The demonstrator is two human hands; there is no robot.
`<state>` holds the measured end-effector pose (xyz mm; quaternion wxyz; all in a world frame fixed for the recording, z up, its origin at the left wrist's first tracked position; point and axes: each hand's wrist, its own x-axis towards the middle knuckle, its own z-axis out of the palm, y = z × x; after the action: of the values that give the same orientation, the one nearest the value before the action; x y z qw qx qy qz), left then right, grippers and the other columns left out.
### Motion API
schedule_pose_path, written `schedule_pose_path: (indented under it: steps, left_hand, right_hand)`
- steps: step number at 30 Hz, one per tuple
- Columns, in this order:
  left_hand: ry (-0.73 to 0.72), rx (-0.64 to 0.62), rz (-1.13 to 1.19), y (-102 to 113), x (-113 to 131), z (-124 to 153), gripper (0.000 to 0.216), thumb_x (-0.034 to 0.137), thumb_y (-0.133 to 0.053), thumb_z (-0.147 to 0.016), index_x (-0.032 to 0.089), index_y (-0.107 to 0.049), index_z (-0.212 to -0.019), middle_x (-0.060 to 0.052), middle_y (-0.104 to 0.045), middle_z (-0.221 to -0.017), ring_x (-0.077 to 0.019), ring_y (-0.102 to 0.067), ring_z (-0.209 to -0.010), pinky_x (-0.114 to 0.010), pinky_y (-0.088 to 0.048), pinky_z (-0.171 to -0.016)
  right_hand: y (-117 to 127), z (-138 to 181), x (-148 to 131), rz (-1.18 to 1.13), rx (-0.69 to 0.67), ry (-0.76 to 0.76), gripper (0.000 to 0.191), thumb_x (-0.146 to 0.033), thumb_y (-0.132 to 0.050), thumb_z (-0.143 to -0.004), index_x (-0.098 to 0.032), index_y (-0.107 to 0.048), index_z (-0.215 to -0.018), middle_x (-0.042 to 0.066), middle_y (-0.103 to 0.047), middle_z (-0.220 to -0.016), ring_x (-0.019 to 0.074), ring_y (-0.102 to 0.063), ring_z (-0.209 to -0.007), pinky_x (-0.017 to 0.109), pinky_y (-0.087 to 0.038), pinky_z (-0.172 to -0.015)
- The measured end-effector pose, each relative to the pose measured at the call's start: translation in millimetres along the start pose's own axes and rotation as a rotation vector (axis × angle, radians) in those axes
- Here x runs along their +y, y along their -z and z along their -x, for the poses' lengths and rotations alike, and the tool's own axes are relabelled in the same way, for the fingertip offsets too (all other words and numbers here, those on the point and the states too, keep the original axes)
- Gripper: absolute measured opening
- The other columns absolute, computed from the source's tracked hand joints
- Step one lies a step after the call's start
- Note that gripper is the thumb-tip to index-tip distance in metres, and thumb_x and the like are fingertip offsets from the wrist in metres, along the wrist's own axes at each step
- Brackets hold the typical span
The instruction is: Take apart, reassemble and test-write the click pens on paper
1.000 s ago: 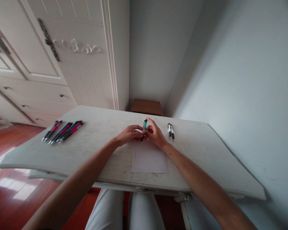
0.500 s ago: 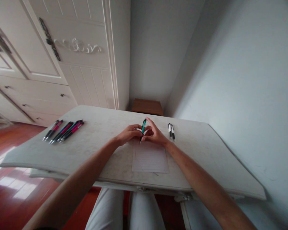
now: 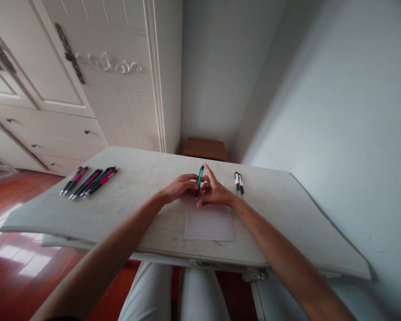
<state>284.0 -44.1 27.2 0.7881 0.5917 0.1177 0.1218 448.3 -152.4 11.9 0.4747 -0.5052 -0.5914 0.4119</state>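
Note:
A green and black pen [image 3: 199, 177] stands nearly upright, slightly tilted, tip down above a sheet of lined paper [image 3: 210, 227]. My left hand [image 3: 180, 187] pinches the pen around its middle from the left. On the other side, my right hand [image 3: 217, 191] has its index finger stretched up to the pen's top end and its thumb spread low, away from the barrel. Its other fingers curl close beside the pen; whether they touch it I cannot tell. The paper lies on a whitish table [image 3: 147, 169], its upper part partly covered by my hands.
Two white and black pens [image 3: 239, 183] lie right of my hands. Several coloured pens [image 3: 93, 183] lie in a cluster at the table's left. A white cabinet [image 3: 127, 111] rises behind left, a brown wooden box-like piece [image 3: 205, 148] sits beyond the far edge, and a wall [image 3: 347, 133] borders the right.
My right thumb has moved down and away from the lower part of the pen, widening that hand. My left hand and the pen are almost where they were.

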Motion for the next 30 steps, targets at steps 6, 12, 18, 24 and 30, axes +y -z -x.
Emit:
schedule_pose_path:
  steps: [6,12,18,24,30]
  left_hand:
    - [0.003,-0.033,0.006,-2,1,1,0.038,0.025,-0.072,-0.074,0.01,-0.059,-0.106,-0.008,-0.071,-0.075,-0.0164,-0.065,-0.062,-0.03,-0.048,-0.065]
    - [0.005,-0.047,0.013,-3,4,3,0.044,0.029,-0.08,-0.071,0.007,-0.063,-0.105,-0.009,-0.07,-0.078,-0.0158,-0.065,-0.066,-0.029,-0.048,-0.068]
    - [0.022,-0.094,0.061,1,1,1,0.047,0.027,-0.078,-0.073,0.006,-0.064,-0.113,-0.011,-0.071,-0.08,-0.0177,-0.065,-0.068,-0.032,-0.048,-0.071]
    - [0.026,-0.103,0.092,1,2,0,0.047,0.025,-0.077,-0.073,0.004,-0.065,-0.114,-0.012,-0.07,-0.078,-0.0179,-0.064,-0.068,-0.031,-0.047,-0.07]
    - [0.016,-0.082,0.07,-1,4,2,0.048,0.025,-0.077,-0.074,0.005,-0.065,-0.115,-0.011,-0.071,-0.078,-0.0168,-0.064,-0.067,-0.029,-0.047,-0.068]
  right_hand:
    - [0,-3,5,0.016,0.039,0.017,0.149,-0.033,-0.093,-0.049,-0.047,0.015,-0.151,0.004,-0.046,-0.118,0.0099,-0.059,-0.071,0.028,-0.053,-0.063]
    - [2,-3,6,0.067,0.053,0.059,0.141,-0.031,-0.09,-0.055,-0.044,0.011,-0.153,0.005,-0.05,-0.115,0.0097,-0.059,-0.071,0.025,-0.051,-0.061]
    - [3,0,-1,0.07,-0.004,0.064,0.14,-0.03,-0.089,-0.057,-0.041,0.013,-0.153,0.005,-0.053,-0.115,0.0107,-0.061,-0.073,0.026,-0.05,-0.063]
    - [4,0,-3,0.074,-0.015,0.055,0.14,-0.034,-0.09,-0.057,-0.041,0.011,-0.153,0.005,-0.053,-0.116,0.0114,-0.062,-0.073,0.029,-0.051,-0.067]
    - [4,1,1,0.137,0.015,0.065,0.14,-0.041,-0.09,-0.057,-0.041,0.012,-0.153,0.008,-0.052,-0.121,0.0122,-0.062,-0.072,0.031,-0.052,-0.065]
